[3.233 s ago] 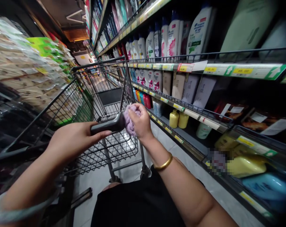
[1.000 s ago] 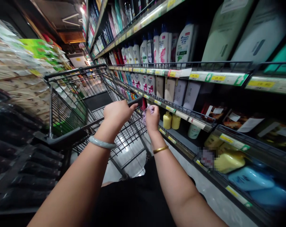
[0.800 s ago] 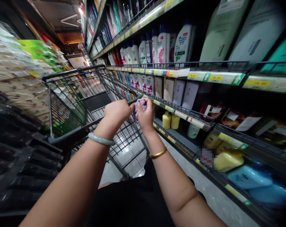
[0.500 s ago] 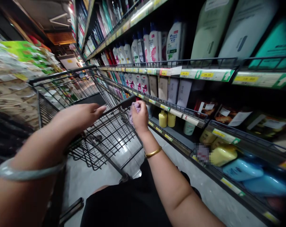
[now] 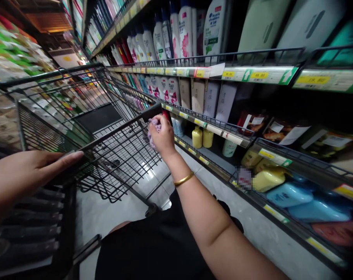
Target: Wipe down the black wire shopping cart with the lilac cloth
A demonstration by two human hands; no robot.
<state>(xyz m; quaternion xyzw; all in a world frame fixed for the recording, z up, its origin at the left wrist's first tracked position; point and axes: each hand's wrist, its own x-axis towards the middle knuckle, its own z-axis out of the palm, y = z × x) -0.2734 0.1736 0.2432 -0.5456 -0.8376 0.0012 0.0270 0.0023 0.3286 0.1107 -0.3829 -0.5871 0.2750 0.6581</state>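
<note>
A black wire shopping cart point(image 5: 118, 155) stands before me. My left hand point(image 5: 27, 171) is at the left end of its near bar, fingers stretched out flat and holding nothing. Whether it touches the bar I cannot tell. Closed around a crumpled light-purple cloth point(image 5: 153, 130), my right hand point(image 5: 165, 136) is by the bar's right end. The cloth shows on the left side of the fist, next to the cart's wire side. A dark flat panel point(image 5: 97, 117) lies inside the cart.
Shelves on the right hold shampoo bottles point(image 5: 214, 29), several boxes and small yellow bottles point(image 5: 197, 137). Blue bottles point(image 5: 290, 194) lie on the lowest shelf. Bagged goods point(image 5: 21, 54) are stacked along the left. Grey floor point(image 5: 97, 212) shows beneath the cart.
My left hand has moved left along the cart's near bar. The cart, shelves and right hand sit further left in view, and the right hand still grips the cloth.
</note>
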